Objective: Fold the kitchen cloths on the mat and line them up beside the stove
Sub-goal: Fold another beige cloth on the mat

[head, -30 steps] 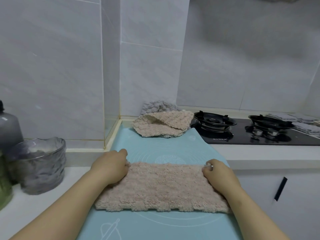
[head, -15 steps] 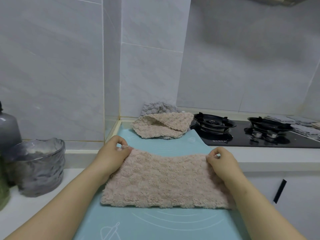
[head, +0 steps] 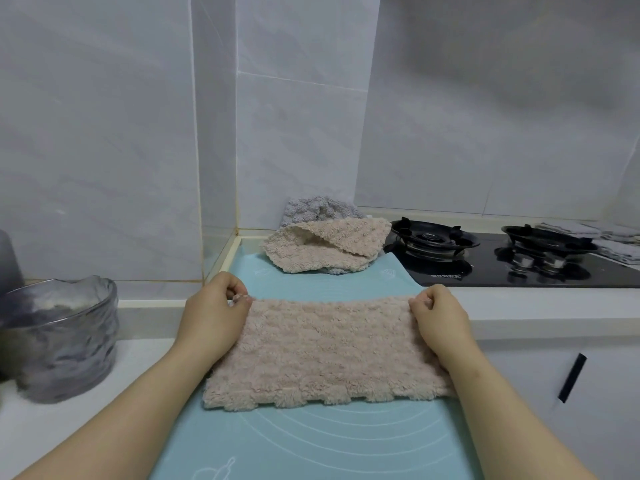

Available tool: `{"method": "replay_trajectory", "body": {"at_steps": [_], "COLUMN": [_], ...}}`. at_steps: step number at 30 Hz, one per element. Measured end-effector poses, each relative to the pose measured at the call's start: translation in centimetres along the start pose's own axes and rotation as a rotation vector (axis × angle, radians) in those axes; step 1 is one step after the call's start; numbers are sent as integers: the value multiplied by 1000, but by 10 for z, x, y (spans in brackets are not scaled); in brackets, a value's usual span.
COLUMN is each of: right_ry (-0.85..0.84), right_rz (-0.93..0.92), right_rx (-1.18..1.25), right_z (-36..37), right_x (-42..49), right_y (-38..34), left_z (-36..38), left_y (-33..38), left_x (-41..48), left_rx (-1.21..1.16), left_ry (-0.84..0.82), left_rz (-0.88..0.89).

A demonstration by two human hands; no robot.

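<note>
1. Cloth [head: 329, 351] lower centre, on mat [head: 311, 445]; far corners pinched, one in left hand [head: 211, 313], one in right hand [head: 440, 317].
2. Step, by the look: fold in hand.
3. Next, likely: far edge to near edge, corners matched, pressed flat.

Two pink cloths [head: 325, 351], two burners [head: 434, 237], one mat [head: 311, 441], one bowl [head: 59, 337].

A cloth [head: 329, 355] lies on the mat [head: 329, 441], a heap of cloths [head: 322, 249] behind it, the stove [head: 485, 271] right, a bowl [head: 62, 341] left.
</note>
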State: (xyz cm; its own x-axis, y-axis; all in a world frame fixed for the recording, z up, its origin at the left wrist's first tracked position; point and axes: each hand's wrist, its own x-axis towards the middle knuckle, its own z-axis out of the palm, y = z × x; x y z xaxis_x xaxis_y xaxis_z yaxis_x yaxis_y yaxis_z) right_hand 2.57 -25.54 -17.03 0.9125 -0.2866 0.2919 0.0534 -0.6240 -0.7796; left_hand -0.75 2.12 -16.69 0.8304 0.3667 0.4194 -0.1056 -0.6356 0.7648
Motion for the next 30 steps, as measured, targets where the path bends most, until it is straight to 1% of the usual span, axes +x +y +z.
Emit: {"method": "replay_trajectory", "body": {"at_steps": [2,6,9,10,11,14,15,16,17,19,21,23,24,26,28,29,30], "right_ry": [6,-7,-14,-49,-102,-271,-306,-334,-356,-345,-243,-127,-97,-113,-177,-201,-219], "right_rz": [-22,1,1,8,18,36,50,63,71,55,-2,-54,-63,-39,17,49,80], "right_rx": [-7,-89,-114,-109,-122,-219,-233,-238,-247,-271,-258,-211,-192,-180,-224,-255,-280], "right_z": [1,8,7,5,2,-10,-14,-17,-20,-21,-18,-15,-14,-13,-14,-15,-17], "right_x": [0,-3,-4,-4,-4,-7,-9,-11,-13,-13,-11,-7,-6,-7,-9,-10,-11], "right_y": [-1,2,1,0,-2,-10,-12,-12,-12,-9,-5,-3,-1,0,-1,-2,-4], "left_z": [2,9,9,8,6,-5,-8,-11,-12,-9,-2,5,7,6,2,1,1], "left_y": [-1,-5,-5,-4,-2,2,3,2,2,2,2,1,-1,2,11,16,21], "left_x": [-2,-7,-7,-6,-5,-2,-1,0,0,-2,-6,-10,-11,-14,-20,-23,-27], "left_rx": [38,182,218,220,201,108,148,199,240,263,258,259,287,409,519,517,492], "left_ry": [-11,-41,-44,-83,-157,-498,-585,-630,-625,-500,-371,-341,-341,-318,-254,-270,-344], "left_rz": [28,99,114,112,92,38,46,69,95,138,189,225,231,242,366,442,478]}}
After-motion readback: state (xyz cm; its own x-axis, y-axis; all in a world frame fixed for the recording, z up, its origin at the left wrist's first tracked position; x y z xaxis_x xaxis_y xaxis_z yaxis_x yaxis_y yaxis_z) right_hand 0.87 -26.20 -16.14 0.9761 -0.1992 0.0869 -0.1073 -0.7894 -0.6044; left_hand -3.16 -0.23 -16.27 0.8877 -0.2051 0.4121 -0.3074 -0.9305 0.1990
